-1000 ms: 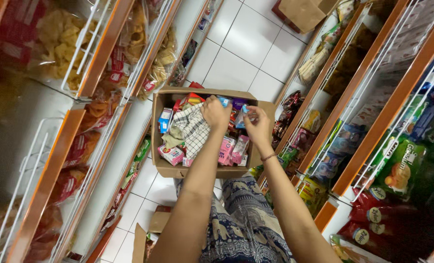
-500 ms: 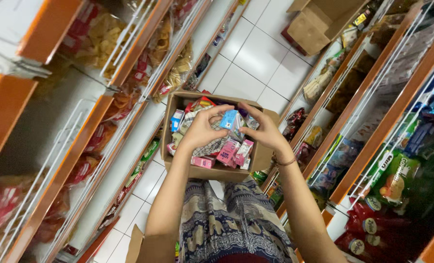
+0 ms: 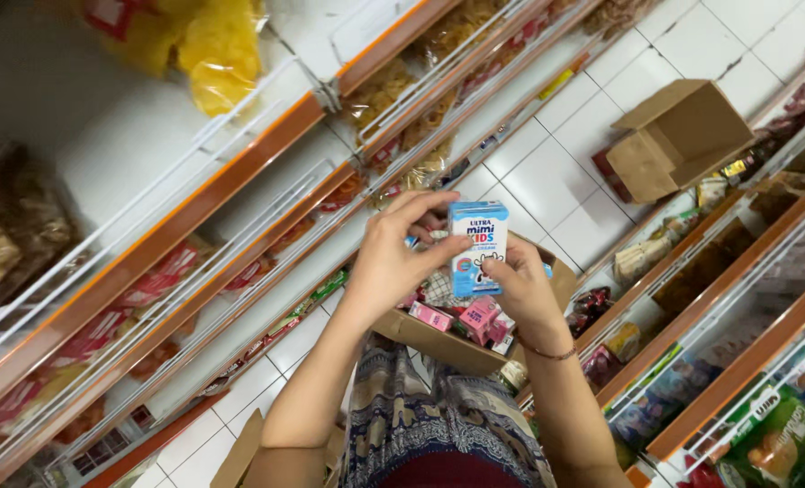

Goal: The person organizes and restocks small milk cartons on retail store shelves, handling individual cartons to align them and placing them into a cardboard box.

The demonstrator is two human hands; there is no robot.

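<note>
Small drink cartons [image 3: 477, 248], blue and white on the front one, are being held upright between both hands, raised above an open cardboard box [image 3: 439, 339] resting on the person's lap. The left hand [image 3: 393, 262] is wrapping around the cartons' left side, its fingers [image 3: 425, 203] curling together over the top edge and thumb pressing the front. The right hand [image 3: 522, 287] is gripping from below and the right (its fingertips are mostly hiding behind the cartons). Pink cartons [image 3: 475, 316] are lying inside the box. Orange-edged shelves [image 3: 195, 208] of bagged snacks are running along the left, and another open box [image 3: 678, 136] is sitting on the white tiled floor [image 3: 547, 172].
</note>
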